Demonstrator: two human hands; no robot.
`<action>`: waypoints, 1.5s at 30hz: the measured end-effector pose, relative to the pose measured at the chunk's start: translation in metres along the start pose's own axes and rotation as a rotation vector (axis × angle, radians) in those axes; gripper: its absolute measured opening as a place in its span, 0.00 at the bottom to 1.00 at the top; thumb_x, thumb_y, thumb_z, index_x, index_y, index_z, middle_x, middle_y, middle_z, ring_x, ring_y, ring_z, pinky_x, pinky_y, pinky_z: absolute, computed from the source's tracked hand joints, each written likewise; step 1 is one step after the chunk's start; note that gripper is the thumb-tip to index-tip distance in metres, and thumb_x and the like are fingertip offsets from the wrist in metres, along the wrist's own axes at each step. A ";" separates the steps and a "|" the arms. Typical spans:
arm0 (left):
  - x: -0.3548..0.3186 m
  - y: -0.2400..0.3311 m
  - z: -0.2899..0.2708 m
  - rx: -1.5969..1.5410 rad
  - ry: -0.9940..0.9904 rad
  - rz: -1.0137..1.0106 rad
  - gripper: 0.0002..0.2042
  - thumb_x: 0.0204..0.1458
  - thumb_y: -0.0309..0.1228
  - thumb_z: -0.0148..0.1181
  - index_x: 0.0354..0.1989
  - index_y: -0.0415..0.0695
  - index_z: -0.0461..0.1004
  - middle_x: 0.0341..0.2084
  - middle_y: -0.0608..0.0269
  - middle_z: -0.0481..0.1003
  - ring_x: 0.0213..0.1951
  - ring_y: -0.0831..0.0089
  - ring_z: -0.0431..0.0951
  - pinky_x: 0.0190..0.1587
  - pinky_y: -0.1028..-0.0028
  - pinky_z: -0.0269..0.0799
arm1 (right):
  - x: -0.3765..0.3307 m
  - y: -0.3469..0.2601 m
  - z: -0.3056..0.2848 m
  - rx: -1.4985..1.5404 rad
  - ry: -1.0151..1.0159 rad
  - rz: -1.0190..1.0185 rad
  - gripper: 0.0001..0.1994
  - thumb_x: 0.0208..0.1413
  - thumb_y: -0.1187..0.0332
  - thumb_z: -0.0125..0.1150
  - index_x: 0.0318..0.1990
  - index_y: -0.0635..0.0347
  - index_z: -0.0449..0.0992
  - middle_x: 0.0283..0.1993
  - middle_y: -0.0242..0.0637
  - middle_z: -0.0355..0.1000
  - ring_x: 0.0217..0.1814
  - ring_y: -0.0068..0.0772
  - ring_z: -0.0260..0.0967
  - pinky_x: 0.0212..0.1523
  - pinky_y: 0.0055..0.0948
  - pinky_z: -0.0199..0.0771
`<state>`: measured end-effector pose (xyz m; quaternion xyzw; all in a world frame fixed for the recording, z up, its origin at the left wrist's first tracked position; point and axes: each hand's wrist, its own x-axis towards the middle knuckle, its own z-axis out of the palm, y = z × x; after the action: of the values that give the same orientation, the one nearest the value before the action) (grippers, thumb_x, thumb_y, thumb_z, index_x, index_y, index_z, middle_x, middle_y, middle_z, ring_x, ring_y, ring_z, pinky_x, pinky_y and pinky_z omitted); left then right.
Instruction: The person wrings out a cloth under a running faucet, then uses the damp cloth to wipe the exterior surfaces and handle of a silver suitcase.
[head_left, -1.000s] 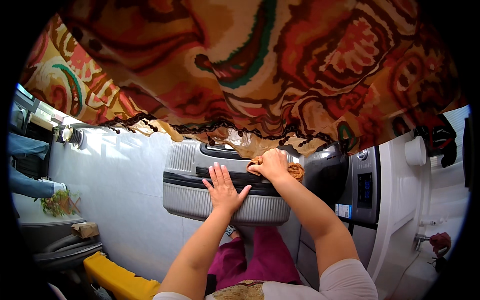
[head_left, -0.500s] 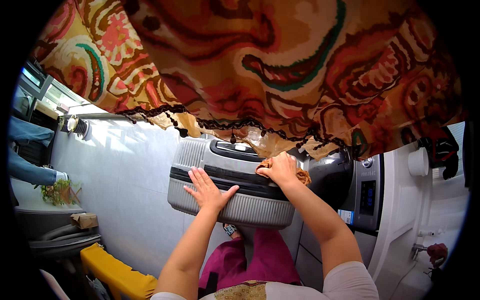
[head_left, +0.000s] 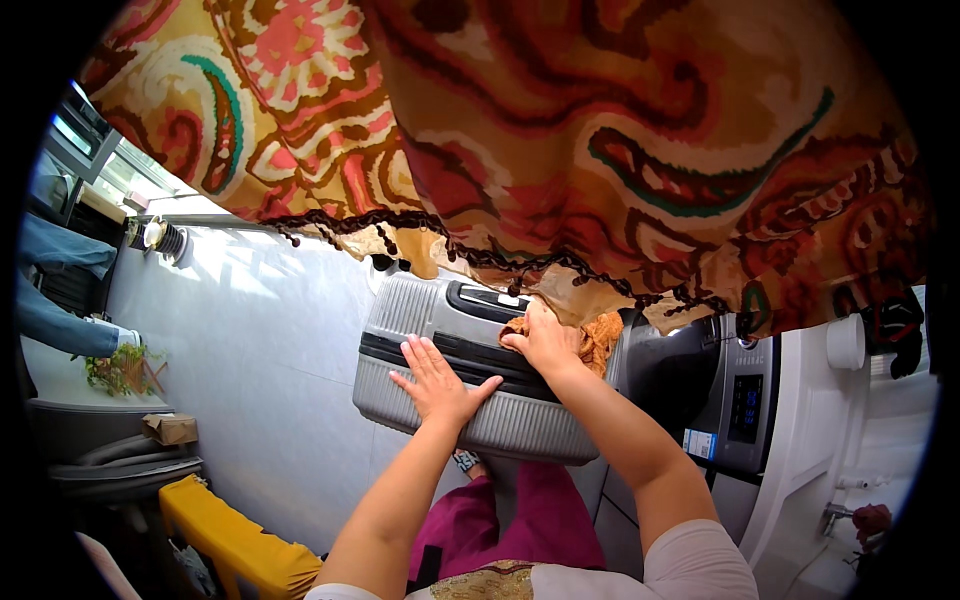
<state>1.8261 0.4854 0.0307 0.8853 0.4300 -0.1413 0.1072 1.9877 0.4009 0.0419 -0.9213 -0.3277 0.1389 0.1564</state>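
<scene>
In front of my legs stands a grey ribbed suitcase [head_left: 500,428] with a black band round its middle and a black handle strip [head_left: 488,300] along the upper part. My left hand [head_left: 440,388] lies flat on its side, fingers spread over the black band. Bunched under the fingers of my right hand [head_left: 545,345] is an orange-brown cloth [head_left: 602,338], pressed against the suitcase near its right end. Part of the cloth hangs out past the hand. A patterned fabric hides the far edge of the suitcase.
Paisley fabric [head_left: 560,130] with a beaded fringe hangs across the top. To the right stands a washing machine [head_left: 743,400] with a lit display, beside a white basin [head_left: 800,440]. A yellow cloth-covered piece [head_left: 230,530], a small box [head_left: 170,428] and a potted plant [head_left: 118,370] are at left.
The suitcase, the hands and the hanging fabric appear a little further right in view. My right hand has shifted slightly along the suitcase, and more of the cloth shows beside it.
</scene>
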 end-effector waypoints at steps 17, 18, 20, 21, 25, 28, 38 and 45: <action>-0.006 0.004 0.008 -0.045 -0.008 0.027 0.69 0.34 0.77 0.52 0.69 0.26 0.33 0.72 0.39 0.32 0.73 0.49 0.27 0.65 0.33 0.26 | 0.006 -0.028 0.022 0.059 0.059 -0.035 0.27 0.33 0.44 0.75 0.33 0.54 0.73 0.34 0.35 0.73 0.44 0.40 0.71 0.46 0.41 0.67; -0.006 0.006 0.007 -0.041 -0.021 0.023 0.69 0.34 0.77 0.53 0.69 0.26 0.33 0.72 0.39 0.32 0.73 0.50 0.27 0.65 0.33 0.26 | 0.015 -0.044 0.025 0.053 0.052 -0.034 0.27 0.33 0.44 0.75 0.33 0.54 0.73 0.35 0.36 0.73 0.44 0.41 0.72 0.46 0.41 0.67; -0.003 0.011 0.007 -0.011 -0.026 0.026 0.69 0.34 0.75 0.54 0.69 0.26 0.32 0.72 0.39 0.31 0.73 0.49 0.26 0.65 0.33 0.26 | 0.027 -0.066 0.027 0.030 0.040 -0.018 0.28 0.33 0.44 0.75 0.34 0.55 0.73 0.36 0.38 0.73 0.44 0.42 0.72 0.47 0.42 0.67; 0.000 0.009 0.009 0.017 0.001 0.029 0.69 0.34 0.75 0.54 0.69 0.27 0.32 0.72 0.39 0.31 0.73 0.50 0.26 0.65 0.33 0.26 | 0.032 -0.075 0.031 0.017 0.027 -0.013 0.29 0.33 0.44 0.75 0.35 0.56 0.73 0.37 0.39 0.73 0.45 0.43 0.72 0.47 0.42 0.67; 0.001 -0.001 0.017 -0.042 0.066 0.037 0.70 0.33 0.76 0.54 0.69 0.26 0.32 0.72 0.39 0.31 0.73 0.49 0.26 0.65 0.33 0.26 | 0.025 -0.061 0.036 -0.048 0.024 -0.046 0.28 0.37 0.46 0.74 0.38 0.57 0.72 0.39 0.41 0.72 0.47 0.43 0.70 0.48 0.42 0.65; -0.002 -0.004 0.017 -0.065 0.066 0.045 0.70 0.33 0.77 0.52 0.69 0.25 0.33 0.72 0.38 0.31 0.73 0.48 0.26 0.64 0.32 0.27 | 0.006 -0.036 0.028 0.029 0.135 -0.101 0.25 0.37 0.49 0.75 0.36 0.55 0.72 0.39 0.37 0.70 0.47 0.40 0.68 0.48 0.41 0.63; -0.001 -0.004 0.013 -0.068 0.040 0.030 0.69 0.34 0.77 0.52 0.69 0.26 0.32 0.72 0.39 0.30 0.73 0.49 0.26 0.64 0.33 0.26 | 0.023 -0.062 0.026 -0.037 -0.020 -0.093 0.25 0.36 0.50 0.76 0.37 0.56 0.73 0.39 0.38 0.70 0.49 0.40 0.67 0.48 0.40 0.63; -0.001 0.002 0.011 0.042 -0.012 0.032 0.69 0.34 0.77 0.51 0.69 0.25 0.33 0.72 0.39 0.30 0.73 0.50 0.26 0.65 0.33 0.25 | 0.034 -0.085 0.041 0.040 0.059 -0.063 0.26 0.34 0.49 0.76 0.37 0.54 0.73 0.39 0.37 0.69 0.48 0.40 0.67 0.48 0.41 0.63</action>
<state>1.8256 0.4801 0.0208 0.8932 0.4120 -0.1538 0.0933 1.9506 0.4942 0.0313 -0.9109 -0.3491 0.1131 0.1887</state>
